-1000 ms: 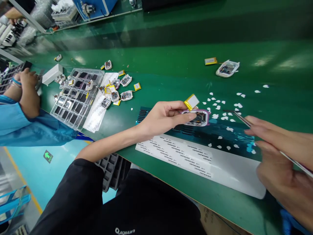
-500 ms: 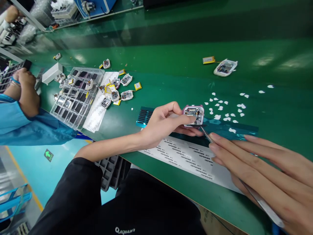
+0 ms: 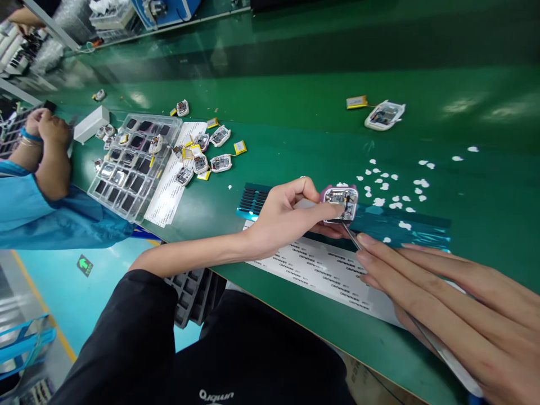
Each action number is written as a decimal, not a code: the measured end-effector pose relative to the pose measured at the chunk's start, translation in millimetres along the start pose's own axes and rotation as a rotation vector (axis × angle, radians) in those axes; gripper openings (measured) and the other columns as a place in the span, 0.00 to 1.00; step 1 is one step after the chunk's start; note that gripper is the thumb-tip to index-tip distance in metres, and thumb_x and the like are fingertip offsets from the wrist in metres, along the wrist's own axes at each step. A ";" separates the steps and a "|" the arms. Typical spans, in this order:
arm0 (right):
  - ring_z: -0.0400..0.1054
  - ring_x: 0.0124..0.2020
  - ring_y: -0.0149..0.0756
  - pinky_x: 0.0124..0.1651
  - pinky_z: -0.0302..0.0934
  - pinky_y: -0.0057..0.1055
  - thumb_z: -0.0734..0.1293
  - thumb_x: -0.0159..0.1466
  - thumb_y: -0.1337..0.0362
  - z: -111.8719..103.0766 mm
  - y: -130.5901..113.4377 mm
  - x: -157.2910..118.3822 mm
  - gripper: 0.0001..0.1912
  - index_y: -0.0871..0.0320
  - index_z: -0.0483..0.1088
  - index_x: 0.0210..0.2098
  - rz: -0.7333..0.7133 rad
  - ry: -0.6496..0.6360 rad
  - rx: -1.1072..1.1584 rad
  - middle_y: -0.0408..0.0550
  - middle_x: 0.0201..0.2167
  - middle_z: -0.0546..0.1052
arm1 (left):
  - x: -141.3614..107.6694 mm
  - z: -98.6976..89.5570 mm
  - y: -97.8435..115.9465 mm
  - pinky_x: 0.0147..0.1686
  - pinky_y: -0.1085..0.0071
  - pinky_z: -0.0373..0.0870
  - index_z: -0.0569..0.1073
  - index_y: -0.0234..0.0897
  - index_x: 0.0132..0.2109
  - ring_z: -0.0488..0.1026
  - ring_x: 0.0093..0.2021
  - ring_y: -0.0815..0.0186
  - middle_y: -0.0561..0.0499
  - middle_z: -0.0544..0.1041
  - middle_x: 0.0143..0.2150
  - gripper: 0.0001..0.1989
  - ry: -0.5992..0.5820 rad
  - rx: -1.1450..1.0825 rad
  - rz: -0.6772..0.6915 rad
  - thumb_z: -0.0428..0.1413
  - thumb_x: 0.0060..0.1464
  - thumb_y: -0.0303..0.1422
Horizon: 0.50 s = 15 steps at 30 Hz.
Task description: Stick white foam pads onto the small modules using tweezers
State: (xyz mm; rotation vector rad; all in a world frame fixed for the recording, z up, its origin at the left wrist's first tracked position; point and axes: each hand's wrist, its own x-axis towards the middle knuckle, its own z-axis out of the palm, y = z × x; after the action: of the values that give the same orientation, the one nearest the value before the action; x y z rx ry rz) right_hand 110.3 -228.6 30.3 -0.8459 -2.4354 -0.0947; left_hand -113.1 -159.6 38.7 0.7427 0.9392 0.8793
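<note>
An open casing with a purple rim (image 3: pixel 355 198), its circuit board (image 3: pixel 335 196) facing up, is held over the desk (image 3: pixel 278 118), above the near edge of a strip of blue film (image 3: pixel 430 226). The left hand (image 3: pixel 284 216) pinches it, thumb laid across the board and other fingers behind and beneath. The right hand (image 3: pixel 451 304) pinches a slim metal tool (image 3: pixel 455 369) between thumb and fingertips, the remaining fingers stretched out; the tool's tip is at the casing's lower edge (whether it touches, I cannot tell). Just right of the casing, white stickers (image 3: pixel 378 201) are scattered over the desk and film, and a printed white sheet (image 3: pixel 312 264) runs along the near side under both hands. Farther back lies a white casing (image 3: pixel 385 115) wired to a yellow battery (image 3: pixel 356 102). Well to the left, more open casings (image 3: pixel 220 163) with batteries cluster beside and partly on a paper sheet (image 3: pixel 159 202), next to a clear compartment tray (image 3: pixel 130 215). Beyond it are a white box (image 3: pixel 91 124) and a co-worker's clasped hands (image 3: pixel 54 126).
</note>
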 end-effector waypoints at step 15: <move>0.75 0.52 0.47 0.47 0.76 0.46 0.65 0.70 0.43 3.9 0.3 -108.5 0.24 0.43 0.74 0.60 0.289 -0.002 -0.002 0.47 0.48 0.83 | 0.2 0.5 -6.6 0.35 0.72 0.82 0.70 0.38 0.45 0.79 0.28 0.72 0.62 0.74 0.26 0.15 -0.003 0.031 0.069 0.66 0.53 0.27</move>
State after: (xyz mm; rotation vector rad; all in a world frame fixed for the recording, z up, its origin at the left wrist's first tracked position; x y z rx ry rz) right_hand 178.9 -287.3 -30.0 -1.1876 -2.2880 0.0118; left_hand -110.6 -162.5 33.3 0.8069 0.9305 0.9253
